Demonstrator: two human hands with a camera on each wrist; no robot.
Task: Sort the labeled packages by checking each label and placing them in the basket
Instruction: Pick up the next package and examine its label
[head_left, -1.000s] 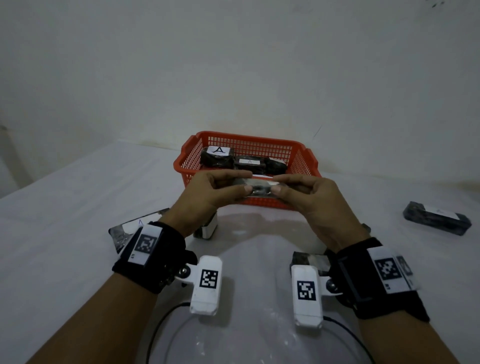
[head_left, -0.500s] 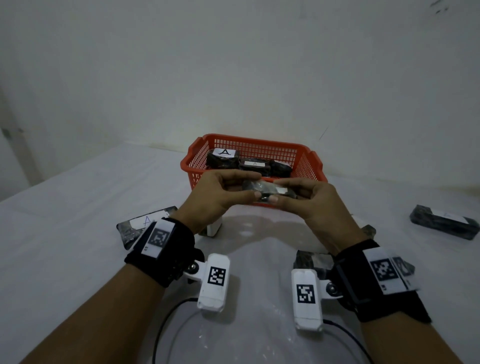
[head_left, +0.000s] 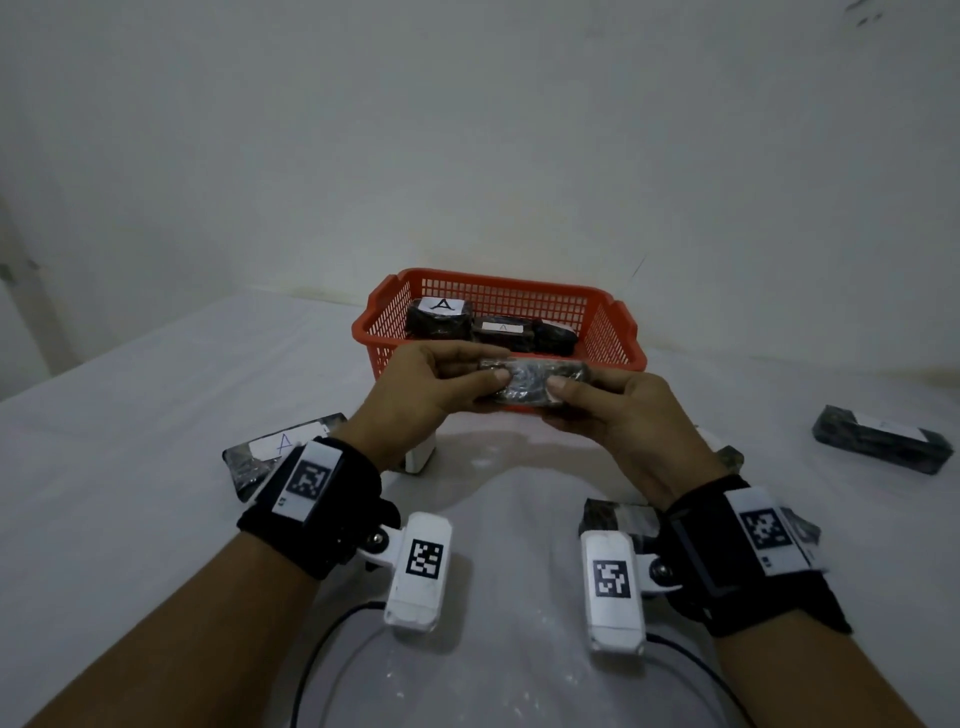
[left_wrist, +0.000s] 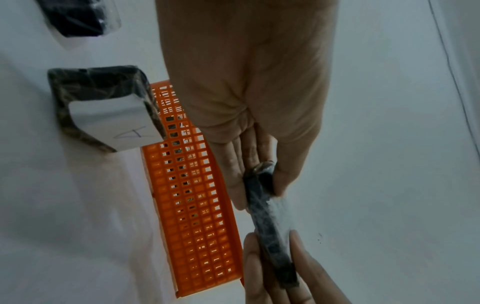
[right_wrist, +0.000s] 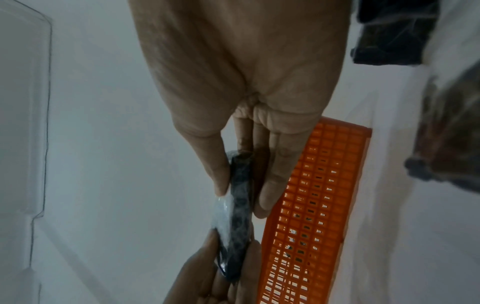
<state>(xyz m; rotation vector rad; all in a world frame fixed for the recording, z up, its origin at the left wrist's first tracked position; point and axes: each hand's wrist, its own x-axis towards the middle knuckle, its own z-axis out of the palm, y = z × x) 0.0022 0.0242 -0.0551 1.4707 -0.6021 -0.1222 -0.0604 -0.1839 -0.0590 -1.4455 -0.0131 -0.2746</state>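
Note:
A flat black wrapped package (head_left: 527, 383) (left_wrist: 270, 230) (right_wrist: 237, 216) hangs in the air just in front of the orange basket (head_left: 618, 332). My left hand (head_left: 441, 384) pinches its left end between thumb and fingers (left_wrist: 280, 176). My right hand (head_left: 608, 400) pinches its right end the same way, fingers (right_wrist: 267, 197) behind and thumb in front. No label on it shows from here. Inside the basket lie black packages; one (head_left: 439, 317) bears a white label marked A, another (head_left: 501, 332) a narrow white label.
On the white table, a black package with an A label (head_left: 275, 452) (left_wrist: 103, 115) lies left of my left wrist. Another package (head_left: 880, 439) lies far right; more (head_left: 615, 517) sit partly hidden under my right wrist. A wall stands close behind the basket.
The package has turned in my hands so more of its broad wrapped face tilts toward me. Both hands have stayed in front of the basket.

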